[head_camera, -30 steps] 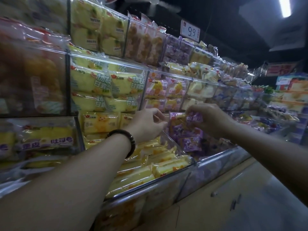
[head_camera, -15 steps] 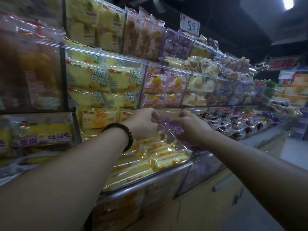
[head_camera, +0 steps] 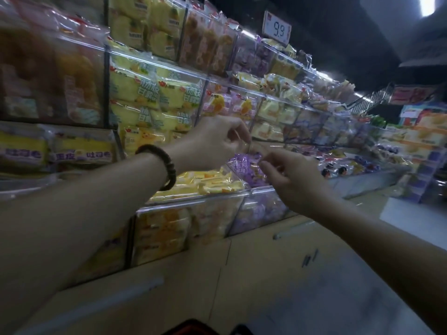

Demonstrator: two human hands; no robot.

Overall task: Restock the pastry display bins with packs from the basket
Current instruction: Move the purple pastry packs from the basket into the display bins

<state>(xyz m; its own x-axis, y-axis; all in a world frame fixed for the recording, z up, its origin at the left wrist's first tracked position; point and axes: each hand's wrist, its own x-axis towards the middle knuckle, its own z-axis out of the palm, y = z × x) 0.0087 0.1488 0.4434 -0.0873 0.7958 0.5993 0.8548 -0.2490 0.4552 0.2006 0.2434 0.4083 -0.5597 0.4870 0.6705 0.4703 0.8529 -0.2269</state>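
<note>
At the bottom edge a red rim, likely the basket (head_camera: 193, 326), just shows below the beige cabinet (head_camera: 242, 274). Above it the right hand (head_camera: 292, 182) reaches over the clear front wall of the bin (head_camera: 261, 209), its grip pressed together on the wrapper edge of a purple pack (head_camera: 244, 165) that lies on top of the purple pile there. The left hand (head_camera: 217, 141) hovers just beside it with fingers curled; whether that grip pinches anything I cannot tell. The risk is that the slick film slides out of so light a pinch. The pack also sits high on a full pile, so it could tip over the low front wall or cross the divider (head_camera: 240, 182) onto the yellow packs (head_camera: 205, 182). Room is tight: the upper shelf (head_camera: 254, 91) hangs close above the knuckles, so the open way out is straight back toward the body. Farther off, a price sign (head_camera: 278, 27) stands above the top row.
</note>
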